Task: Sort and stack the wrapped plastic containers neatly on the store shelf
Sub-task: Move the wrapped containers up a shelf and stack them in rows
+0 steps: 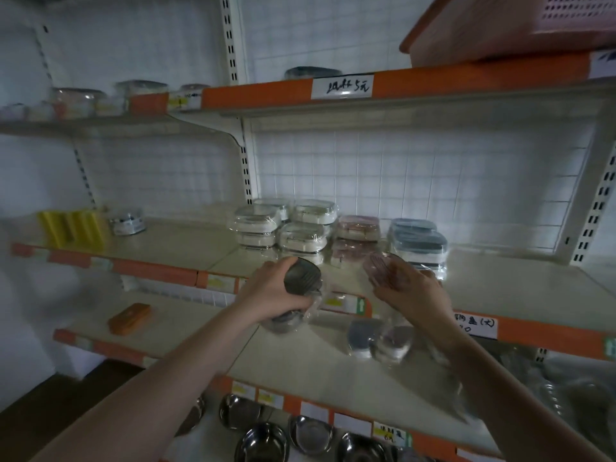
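**At the middle shelf: both hands hold wrapped containers**

In front of the middle shelf [500, 288], the left hand [271, 288] grips a dark-lidded wrapped container [301, 276], fingers curled round its side, lid tilted toward the camera. It sits just below the shelf's orange front edge, over the lower shelf [316, 365]. The right hand [411, 291] holds a pink-lidded wrapped container [383, 270] from underneath, fingers curved round it, at the shelf's front edge, near the stacks. The two held containers are apart, left and right of each other.

Look: the dark one is roundish with a ribbed grey-black lid and loose clear film bunched under the hand. The pink one has a translucent ribbed lid; blur hides the rest.

On the middle shelf, behind the hands: white-lidded stacks [283, 228] in several piles, a pink stack [356, 236] to their right, a blue stack [418, 243] right of that, all film-wrapped with glare. Far left on the same shelf: yellow items [71, 228] and a small wrapped dark item [128, 221].

On the lower shelf, below the right hand: two more wrapped containers [380, 341], one bluish, one pinkish-grey, touching. To the left there lies an orange box [128, 318].

Below that, steel bowls [263, 435] sit in a row. Above the middle shelf, an upper shelf [466, 78] carries a handwritten label and a pink basket [520, 25].
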Demonstrator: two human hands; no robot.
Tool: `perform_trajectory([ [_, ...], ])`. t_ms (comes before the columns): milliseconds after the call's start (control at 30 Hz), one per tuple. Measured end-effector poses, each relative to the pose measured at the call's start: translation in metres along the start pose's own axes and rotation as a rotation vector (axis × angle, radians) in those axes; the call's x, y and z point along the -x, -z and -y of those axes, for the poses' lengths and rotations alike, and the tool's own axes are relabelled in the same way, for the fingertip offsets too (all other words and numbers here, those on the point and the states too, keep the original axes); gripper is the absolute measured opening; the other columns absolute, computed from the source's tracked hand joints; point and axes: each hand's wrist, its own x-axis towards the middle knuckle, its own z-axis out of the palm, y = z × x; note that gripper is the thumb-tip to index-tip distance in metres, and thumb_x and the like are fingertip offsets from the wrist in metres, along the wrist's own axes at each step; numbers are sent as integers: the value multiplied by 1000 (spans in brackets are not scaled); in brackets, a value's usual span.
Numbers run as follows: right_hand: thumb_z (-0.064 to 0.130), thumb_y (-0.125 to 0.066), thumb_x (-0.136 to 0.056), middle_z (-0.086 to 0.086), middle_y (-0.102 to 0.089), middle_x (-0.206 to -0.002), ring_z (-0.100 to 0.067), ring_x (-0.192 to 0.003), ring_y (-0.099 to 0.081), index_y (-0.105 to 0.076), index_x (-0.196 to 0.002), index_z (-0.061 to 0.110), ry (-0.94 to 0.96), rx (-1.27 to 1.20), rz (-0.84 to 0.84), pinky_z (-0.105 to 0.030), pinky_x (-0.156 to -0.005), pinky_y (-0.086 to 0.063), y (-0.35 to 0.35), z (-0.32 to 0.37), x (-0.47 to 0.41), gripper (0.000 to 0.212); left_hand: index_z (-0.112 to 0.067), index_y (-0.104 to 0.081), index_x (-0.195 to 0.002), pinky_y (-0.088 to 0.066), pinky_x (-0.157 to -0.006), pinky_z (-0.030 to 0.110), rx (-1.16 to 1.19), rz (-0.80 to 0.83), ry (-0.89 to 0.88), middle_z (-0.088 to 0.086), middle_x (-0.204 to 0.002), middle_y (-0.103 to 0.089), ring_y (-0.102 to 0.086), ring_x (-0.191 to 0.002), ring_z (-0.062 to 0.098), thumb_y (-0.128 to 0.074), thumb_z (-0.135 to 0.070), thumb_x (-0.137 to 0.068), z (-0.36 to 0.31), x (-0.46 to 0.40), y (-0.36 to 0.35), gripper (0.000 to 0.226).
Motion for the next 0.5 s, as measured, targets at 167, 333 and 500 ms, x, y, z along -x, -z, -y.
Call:
perform_trajectory([
  [167,63,-65,-62,-7,-59,-112,-30,-103,-56,-47,-125,47,45,26,68,-43,-89,-49,-9,-3,-67,67,-34,-40,-137,-41,-88,27,-7,-9,-13,-7,-127,-48,-50,-112,16,-78,-43,-64,-3,-51,4,84],
  [333,56,-68,-68,-10,-55,-120,-33,-113,-50,-48,-127,43,79,75,128,-41,-95,-44,-22,10,-115,64,-35,-43,-134,-45,-84,29,-7,23,-27,-6,-125,-52,-53,-105,14,-77,-48,-62,12,-87,5,81],
  [500,56,-69,-63,-11,-55,-118,-33,-108,-54,-49,-126,40,72,141,167,-42,-91,-47,-39,20,-156,68,-32,-36,-141,-41,-100,35,7,47,-36,-4,-137,-42,-46,-121,15,-80,-43,-66,31,-116,9,87],
])
